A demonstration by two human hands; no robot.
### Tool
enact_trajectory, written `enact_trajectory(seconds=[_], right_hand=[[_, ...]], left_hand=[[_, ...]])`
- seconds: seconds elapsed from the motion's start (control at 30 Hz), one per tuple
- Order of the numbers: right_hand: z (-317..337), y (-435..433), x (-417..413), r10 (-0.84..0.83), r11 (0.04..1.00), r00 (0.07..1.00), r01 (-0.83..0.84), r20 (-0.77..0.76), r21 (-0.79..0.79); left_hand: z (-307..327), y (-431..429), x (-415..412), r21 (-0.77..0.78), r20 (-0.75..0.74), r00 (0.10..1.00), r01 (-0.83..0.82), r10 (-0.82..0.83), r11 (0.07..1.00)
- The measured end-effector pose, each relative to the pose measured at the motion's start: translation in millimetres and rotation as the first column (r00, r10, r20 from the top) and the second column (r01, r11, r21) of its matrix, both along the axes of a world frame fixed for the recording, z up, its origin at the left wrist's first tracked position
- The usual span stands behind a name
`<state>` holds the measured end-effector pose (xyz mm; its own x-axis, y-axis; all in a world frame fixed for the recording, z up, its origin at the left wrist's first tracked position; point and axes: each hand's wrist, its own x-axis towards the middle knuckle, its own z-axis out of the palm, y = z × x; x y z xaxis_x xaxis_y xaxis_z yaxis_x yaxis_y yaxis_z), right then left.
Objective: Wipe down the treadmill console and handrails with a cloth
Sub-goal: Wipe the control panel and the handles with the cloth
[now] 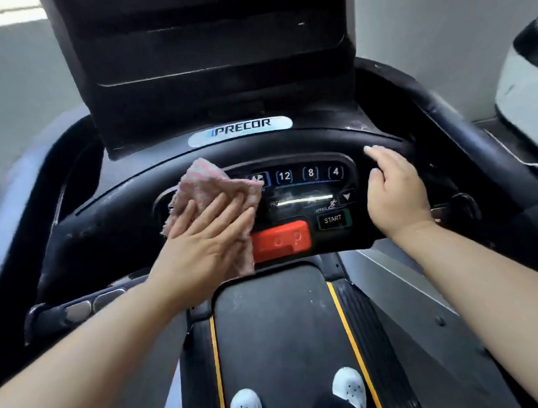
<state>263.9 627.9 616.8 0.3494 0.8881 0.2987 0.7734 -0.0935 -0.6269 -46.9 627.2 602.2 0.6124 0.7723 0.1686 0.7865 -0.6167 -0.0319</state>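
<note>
On black console (pixel 289 144), pink cloth (pixel 205 182); grey wall (pixel 423 18) behind.

Head-worn wide-angle view, forward and down, close over the treadmill console (pixel 290 147) and belt (pixel 282 326).

**Dull plastic, soft cloth, a little shine**

The cloth (pixel 211 187) is a fuzzy, nubbly pink-and-white weave, creased. The console (pixel 289 144) is black plastic, mostly matt, scuffed pale toward one o'clock. Its button panel (pixel 310 186) is smooth and glossy, catching a bright streak of light. At six o'clock of that panel, the stop button (pixel 281 240) is smooth red plastic. The logo badge (pixel 240 129) at twelve o'clock is shiny. The belt (pixel 276 327) looks matt and dusty. The side panel (pixel 420 305) at its three o'clock looks like dull grey metal.
</note>
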Motion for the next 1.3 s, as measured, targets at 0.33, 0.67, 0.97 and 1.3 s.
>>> enact_trajectory(seconds=[0.33,0.67,0.97,1.3], right_hand=[[-8,-21,20,-0.146,0.975,0.928,0.194,-0.342,0.11],[-14,-56,-11,-0.176,0.957,0.933,0.237,-0.314,0.167],[-32,-25,-105,0.004,0.997,0.985,0.009,0.175,-0.072],[-48,-42,-120,-0.075,0.991,0.997,0.074,-0.007,-0.109]], left_hand=[[7,31,128,-0.143,-0.135,0.967,0.198,-0.217,0.97],[23,-3,84,-0.325,0.066,0.976,0.217,-0.207,0.921],[50,46,11,0.007,-0.007,1.0,0.027,-0.027,1.0],[62,66,30,-0.095,0.002,0.992,0.124,-0.124,0.988]])
